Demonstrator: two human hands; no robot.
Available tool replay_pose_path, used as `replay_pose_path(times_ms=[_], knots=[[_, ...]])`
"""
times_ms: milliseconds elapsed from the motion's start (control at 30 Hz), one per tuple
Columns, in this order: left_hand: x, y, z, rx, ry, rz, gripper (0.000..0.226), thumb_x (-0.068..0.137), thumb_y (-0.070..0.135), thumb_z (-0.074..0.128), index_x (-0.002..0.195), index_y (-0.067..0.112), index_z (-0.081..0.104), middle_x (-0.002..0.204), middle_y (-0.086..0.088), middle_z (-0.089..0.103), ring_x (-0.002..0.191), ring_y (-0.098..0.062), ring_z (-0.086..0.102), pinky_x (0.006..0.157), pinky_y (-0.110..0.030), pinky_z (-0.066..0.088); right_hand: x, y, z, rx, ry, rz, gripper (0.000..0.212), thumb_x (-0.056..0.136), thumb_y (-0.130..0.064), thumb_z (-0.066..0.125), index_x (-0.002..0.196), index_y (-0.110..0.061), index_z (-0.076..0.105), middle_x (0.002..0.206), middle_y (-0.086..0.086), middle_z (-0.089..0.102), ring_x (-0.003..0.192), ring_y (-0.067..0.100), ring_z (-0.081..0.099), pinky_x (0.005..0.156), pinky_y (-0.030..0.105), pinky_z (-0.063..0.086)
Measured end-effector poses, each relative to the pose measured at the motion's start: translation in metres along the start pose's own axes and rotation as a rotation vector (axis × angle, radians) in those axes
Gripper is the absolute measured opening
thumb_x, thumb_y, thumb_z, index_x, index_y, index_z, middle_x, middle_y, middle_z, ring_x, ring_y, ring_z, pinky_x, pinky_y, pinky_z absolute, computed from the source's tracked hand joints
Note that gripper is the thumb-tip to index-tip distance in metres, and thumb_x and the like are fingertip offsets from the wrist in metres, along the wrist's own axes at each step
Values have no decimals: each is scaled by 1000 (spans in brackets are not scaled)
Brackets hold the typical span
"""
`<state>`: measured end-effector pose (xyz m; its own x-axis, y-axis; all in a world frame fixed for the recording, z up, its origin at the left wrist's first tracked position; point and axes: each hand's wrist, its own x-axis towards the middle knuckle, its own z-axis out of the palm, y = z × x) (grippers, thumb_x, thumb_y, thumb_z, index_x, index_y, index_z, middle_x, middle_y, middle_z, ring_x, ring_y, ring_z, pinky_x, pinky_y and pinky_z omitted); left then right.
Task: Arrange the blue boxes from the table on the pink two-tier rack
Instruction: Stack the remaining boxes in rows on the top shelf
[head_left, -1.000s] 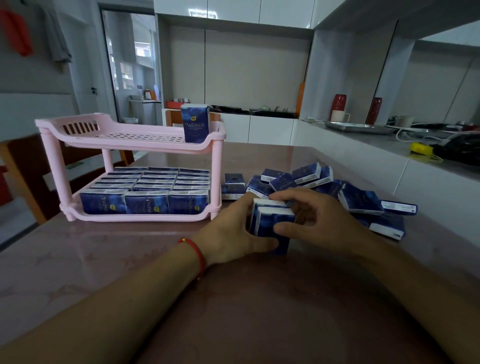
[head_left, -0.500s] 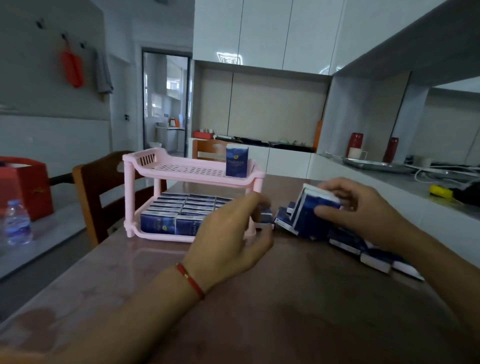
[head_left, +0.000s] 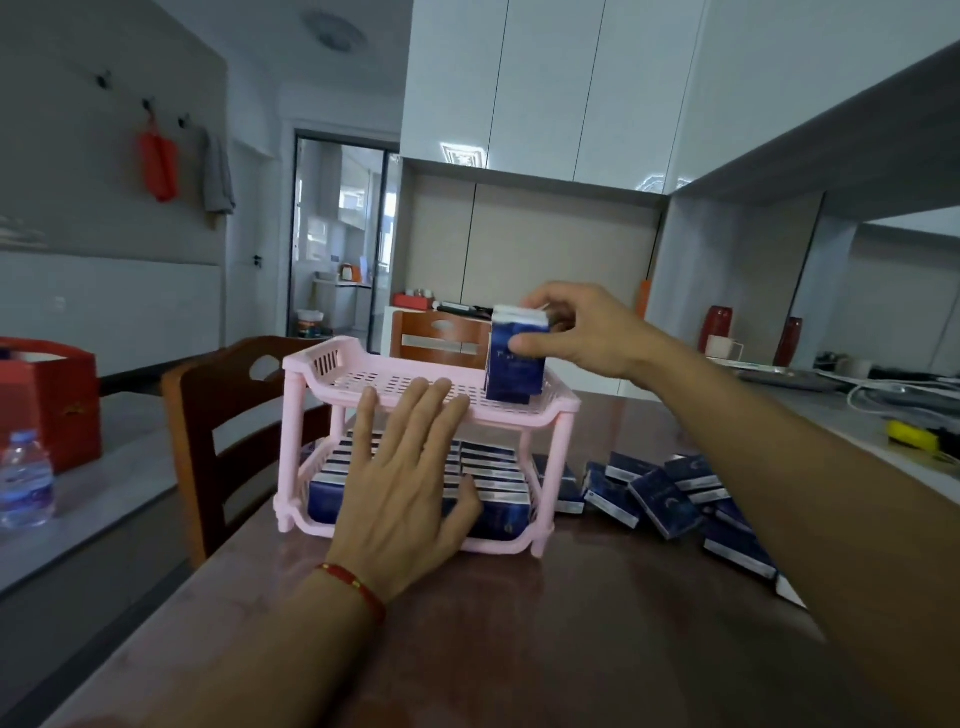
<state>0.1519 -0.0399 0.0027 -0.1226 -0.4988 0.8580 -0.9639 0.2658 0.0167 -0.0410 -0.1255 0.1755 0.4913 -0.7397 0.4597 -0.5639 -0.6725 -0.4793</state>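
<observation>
Item 1, nearest: bench (head_left: 519, 649), dark brown, polished, faintly reflective

Item 2: left hand (head_left: 410, 488), red cord bracelet (head_left: 353, 584) at the wrist; fingers straight and spread, holding nothing, raised in front of the rack's front edge; contact with the rack could not be told

Item 3: pink two-tier rack (head_left: 311, 415), moulded plastic, slotted trays, round corner posts. Lower tier packed with blue boxes (head_left: 493, 478) laid in tight rows, white edges upward. Upper tier mostly bare

Item 4: loose blue boxes (head_left: 660, 493), small flat cartons, glossy dark blue with white ends, heaped askew on the bench just right of the rack

Item 5: right hand (head_left: 582, 332), thumb and fingers pinching a small upright stack of boxes (head_left: 514, 358) at the upper tier's right end, its base at or just above the tray

Item 6, far: wooden chair (head_left: 208, 415) to the left; water bottle (head_left: 23, 478) beyond it

Step in hand, as judged: setting the held stack on the upper tier. Next move would call for seating it square, releasing, then fetching more from the heap; lower tier appeared full
</observation>
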Motion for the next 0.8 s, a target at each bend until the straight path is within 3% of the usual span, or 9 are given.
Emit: replay_pose_path(times_ms=[300,367,500,567,700,800], knots=[[2,-1,7,-68,36,-35,68,87,45,51,147,15,41,158,-7,39,151,-24,28,123,-59,10,21,25,9,-88,-53,25,37,77,-38,83,111,-35,69,138,-7,49,127,15,44,110,41,39],[3,-1,7,-70,41,-37,68,87,44,51,147,15,41,158,-7,39,151,-24,28,123,-59,11,23,30,14,-88,-33,49,38,79,-38,82,113,-32,68,140,-6,48,127,14,43,105,37,42],[3,-1,8,-84,45,-40,67,87,43,52,147,15,41,158,-7,39,150,-23,29,123,-58,10,25,40,21,-95,10,39,38,81,-35,81,115,-27,67,139,-6,51,122,11,45,76,17,38],[3,-1,8,-92,44,-43,67,87,43,53,147,15,40,158,-6,39,151,-23,28,124,-58,9,26,43,21,-115,20,25,38,80,-36,81,114,-26,68,138,-5,53,121,13,47,80,21,41],[3,0,8,-98,40,-49,67,87,44,52,147,16,39,157,-6,40,150,-24,29,124,-57,7,30,44,15,-123,1,48,35,78,-39,82,109,-27,70,133,-5,57,121,15,51,100,43,48],[3,0,8,-99,37,-48,67,87,44,51,147,16,39,157,-6,41,150,-23,29,124,-57,6,29,44,13,-109,-12,64,36,79,-38,82,111,-28,69,133,-4,57,122,15,51,97,41,50]])
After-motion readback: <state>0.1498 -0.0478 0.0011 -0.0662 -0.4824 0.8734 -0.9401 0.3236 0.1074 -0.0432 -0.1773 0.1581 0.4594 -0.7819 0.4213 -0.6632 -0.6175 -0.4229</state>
